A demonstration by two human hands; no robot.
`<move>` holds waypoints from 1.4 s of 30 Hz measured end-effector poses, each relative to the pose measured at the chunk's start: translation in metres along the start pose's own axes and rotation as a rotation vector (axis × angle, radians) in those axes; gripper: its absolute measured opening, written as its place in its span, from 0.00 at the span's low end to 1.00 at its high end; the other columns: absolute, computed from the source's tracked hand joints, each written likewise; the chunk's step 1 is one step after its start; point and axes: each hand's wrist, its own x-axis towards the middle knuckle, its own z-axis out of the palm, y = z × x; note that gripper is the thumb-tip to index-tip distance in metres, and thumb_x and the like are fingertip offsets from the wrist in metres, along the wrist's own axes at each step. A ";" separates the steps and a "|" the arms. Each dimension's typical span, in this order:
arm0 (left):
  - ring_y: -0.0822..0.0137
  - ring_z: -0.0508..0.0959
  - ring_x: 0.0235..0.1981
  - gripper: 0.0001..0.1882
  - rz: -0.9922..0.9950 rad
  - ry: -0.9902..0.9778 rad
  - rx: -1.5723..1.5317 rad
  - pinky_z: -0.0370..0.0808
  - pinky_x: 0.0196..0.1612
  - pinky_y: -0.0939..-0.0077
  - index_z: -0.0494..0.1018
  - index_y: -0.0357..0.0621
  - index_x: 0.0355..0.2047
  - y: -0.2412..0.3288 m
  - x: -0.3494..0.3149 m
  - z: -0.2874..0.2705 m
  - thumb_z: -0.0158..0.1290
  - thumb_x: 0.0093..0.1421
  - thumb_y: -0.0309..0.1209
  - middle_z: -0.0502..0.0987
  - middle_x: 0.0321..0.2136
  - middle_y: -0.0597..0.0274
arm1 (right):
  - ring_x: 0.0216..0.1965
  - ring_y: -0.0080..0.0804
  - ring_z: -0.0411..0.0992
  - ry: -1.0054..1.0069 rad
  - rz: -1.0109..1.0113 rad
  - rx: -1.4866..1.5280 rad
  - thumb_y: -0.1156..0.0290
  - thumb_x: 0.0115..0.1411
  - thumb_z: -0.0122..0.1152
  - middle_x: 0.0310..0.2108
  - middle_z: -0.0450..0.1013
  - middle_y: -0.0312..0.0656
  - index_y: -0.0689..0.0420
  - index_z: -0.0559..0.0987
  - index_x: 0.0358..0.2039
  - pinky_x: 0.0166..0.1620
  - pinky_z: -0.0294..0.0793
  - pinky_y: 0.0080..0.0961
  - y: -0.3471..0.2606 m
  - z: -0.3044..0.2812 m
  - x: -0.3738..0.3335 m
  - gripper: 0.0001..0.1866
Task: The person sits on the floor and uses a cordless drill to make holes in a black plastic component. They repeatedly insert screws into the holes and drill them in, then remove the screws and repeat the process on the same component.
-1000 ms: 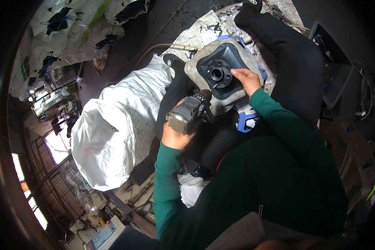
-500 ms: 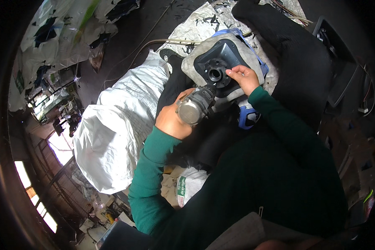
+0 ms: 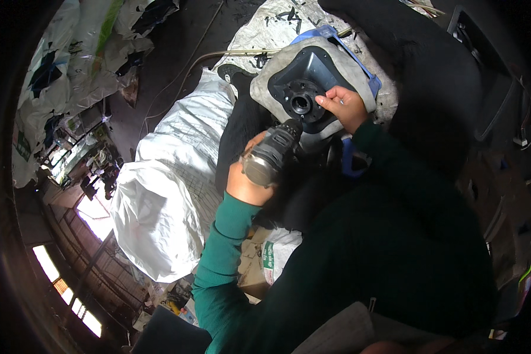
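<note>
My left hand [image 3: 249, 182] is closed round a grey power drill [image 3: 269, 154], its black chuck pointing away from me at the near edge of a round black flange [image 3: 301, 101]. Whether the drill's tip touches the flange cannot be made out. The flange has a central hole and sits in a dished black plate [image 3: 327, 66] on a grey, soft-looking pad with blue plastic parts [image 3: 355, 53] round it. At the flange's right rim, the thumb and fingers of my right hand [image 3: 345, 106] are pinched together. Anything small between them is hidden.
A big white woven sack [image 3: 159, 218] lies open-mouthed at the left. Black scraps litter a pale sheet [image 3: 262, 29] beyond the pad, and a thin hose [image 3: 203, 57] crosses the floor. Dark casings [image 3: 487, 88] stand at the right. A smaller white bag [image 3: 283, 251] lies near my left forearm.
The view has shifted slightly. The drill sits a little further left and its body is tilted differently, chuck still by the flange. My right hand keeps its pinch at the rim.
</note>
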 end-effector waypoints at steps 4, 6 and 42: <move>0.50 0.74 0.49 0.34 -0.012 0.036 0.026 0.70 0.53 0.67 0.68 0.40 0.52 0.004 -0.013 0.002 0.61 0.39 0.22 0.74 0.47 0.47 | 0.22 0.09 0.56 0.050 -0.025 -0.132 0.66 0.57 0.66 0.19 0.62 0.22 0.57 0.75 0.28 0.25 0.54 0.12 -0.002 0.001 0.001 0.10; 0.50 0.78 0.43 0.32 0.025 0.141 0.046 0.75 0.47 0.69 0.68 0.41 0.51 0.009 -0.023 0.008 0.61 0.41 0.23 0.77 0.42 0.49 | 0.22 0.09 0.52 0.078 -0.052 -0.242 0.63 0.56 0.67 0.19 0.59 0.21 0.56 0.75 0.27 0.24 0.51 0.13 -0.006 0.003 0.001 0.12; 0.57 0.76 0.48 0.35 0.254 0.270 -0.263 0.71 0.51 0.69 0.64 0.34 0.55 0.028 -0.081 0.064 0.61 0.45 0.22 0.75 0.45 0.51 | 0.20 0.10 0.61 -0.499 0.269 0.155 0.54 0.67 0.49 0.32 0.71 0.38 0.63 0.74 0.44 0.15 0.55 0.05 -0.066 -0.036 -0.080 0.22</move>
